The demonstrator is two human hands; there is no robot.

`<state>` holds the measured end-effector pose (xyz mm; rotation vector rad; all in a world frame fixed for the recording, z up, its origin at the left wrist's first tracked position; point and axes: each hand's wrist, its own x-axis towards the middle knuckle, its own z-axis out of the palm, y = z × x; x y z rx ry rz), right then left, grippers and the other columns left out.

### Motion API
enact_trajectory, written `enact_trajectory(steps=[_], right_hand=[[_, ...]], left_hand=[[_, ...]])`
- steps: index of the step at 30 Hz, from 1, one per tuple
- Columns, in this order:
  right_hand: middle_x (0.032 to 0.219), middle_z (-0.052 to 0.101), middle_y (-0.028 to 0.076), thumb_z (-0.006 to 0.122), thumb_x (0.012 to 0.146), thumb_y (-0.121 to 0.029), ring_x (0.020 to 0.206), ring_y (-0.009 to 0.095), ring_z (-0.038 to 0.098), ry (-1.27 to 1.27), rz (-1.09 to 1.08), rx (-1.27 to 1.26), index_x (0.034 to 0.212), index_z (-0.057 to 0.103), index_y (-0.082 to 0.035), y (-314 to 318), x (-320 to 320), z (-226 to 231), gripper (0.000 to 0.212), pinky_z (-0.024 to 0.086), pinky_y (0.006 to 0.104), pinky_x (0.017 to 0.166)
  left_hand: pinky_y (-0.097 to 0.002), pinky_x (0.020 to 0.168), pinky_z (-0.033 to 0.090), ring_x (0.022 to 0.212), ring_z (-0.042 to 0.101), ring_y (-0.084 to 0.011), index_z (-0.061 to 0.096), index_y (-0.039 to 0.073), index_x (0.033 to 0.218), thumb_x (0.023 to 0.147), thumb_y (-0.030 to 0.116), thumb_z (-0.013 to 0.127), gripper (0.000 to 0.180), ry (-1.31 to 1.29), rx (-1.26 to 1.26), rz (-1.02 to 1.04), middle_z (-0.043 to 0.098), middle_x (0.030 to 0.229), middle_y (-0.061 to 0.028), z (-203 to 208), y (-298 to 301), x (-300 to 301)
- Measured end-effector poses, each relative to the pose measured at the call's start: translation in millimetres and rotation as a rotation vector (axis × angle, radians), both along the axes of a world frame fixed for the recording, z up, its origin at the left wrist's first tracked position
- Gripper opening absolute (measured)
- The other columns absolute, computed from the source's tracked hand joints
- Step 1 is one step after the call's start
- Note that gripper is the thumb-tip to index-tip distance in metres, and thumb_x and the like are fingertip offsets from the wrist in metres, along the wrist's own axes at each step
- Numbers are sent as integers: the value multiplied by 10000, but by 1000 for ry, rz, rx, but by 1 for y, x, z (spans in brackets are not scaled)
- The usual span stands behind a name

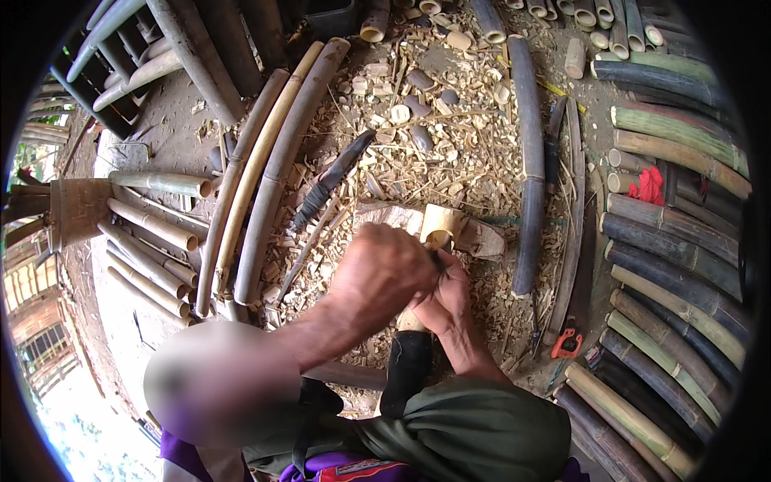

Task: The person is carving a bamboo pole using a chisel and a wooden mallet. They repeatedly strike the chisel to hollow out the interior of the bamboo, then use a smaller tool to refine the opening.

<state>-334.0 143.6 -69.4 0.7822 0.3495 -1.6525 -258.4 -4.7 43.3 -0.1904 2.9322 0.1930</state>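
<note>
"Bamboo piece (442, 219), pale and short: where did it lie?"

"On the wood block (485, 239), just beyond the person's hands, its hollow end toward them."

"And the left hand (388, 269)?"

"Closed in a fist, knuckles up, near that hollow end."

"Around what?"

"The fingers hid it. A dark thing (440, 261) showed between the two hands, perhaps part of a tool."

"The right hand (446, 301)?"

"It was just beside the fist, fingers partly covered; one could not tell how far they were closed."

"Anything near?"

"A dark tool with a wrapped handle (333, 181) lay to the left among shavings (474, 157)."
</note>
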Motion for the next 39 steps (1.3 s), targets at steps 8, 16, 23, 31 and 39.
enact_trajectory(steps=[8,16,23,31,39], right_hand=[[916,691,175,541,975,-185,668,200,672,555,524,218,1053,602,41,-15,-5,-5,246,628,383,563],[1072,717,96,575,1013,-198,804,155,690,-40,-122,-144,1154,630,-35,4,-7,-18,222,574,320,695],[970,708,76,576,1021,-243,872,202,683,-100,-99,-213,1140,641,-42,1,2,-39,243,575,347,734],[908,671,165,572,985,-230,719,290,693,371,330,235,1031,581,-3,-10,17,-4,232,607,400,673],[588,576,69,521,949,-275,389,152,528,1083,996,419,757,610,-8,42,-34,-15,341,394,291,297]], left_hand=[[-387,690,576,701,718,-257,760,38,979,621,273,816,432,-282,815,917,739,806,-134,-53,5,74],[-412,637,539,680,705,-248,682,56,741,766,108,694,59,-317,92,209,685,703,-97,23,-8,-42],[-381,600,542,717,719,-227,717,73,778,769,152,721,80,-448,26,-82,715,765,-112,15,-30,-47],[-341,534,517,602,648,-180,718,-48,893,614,255,861,436,-764,1007,506,677,678,-103,-71,-67,38],[-433,713,580,738,723,-290,685,-49,939,740,273,765,388,-298,905,1131,703,762,-197,-84,157,51]])
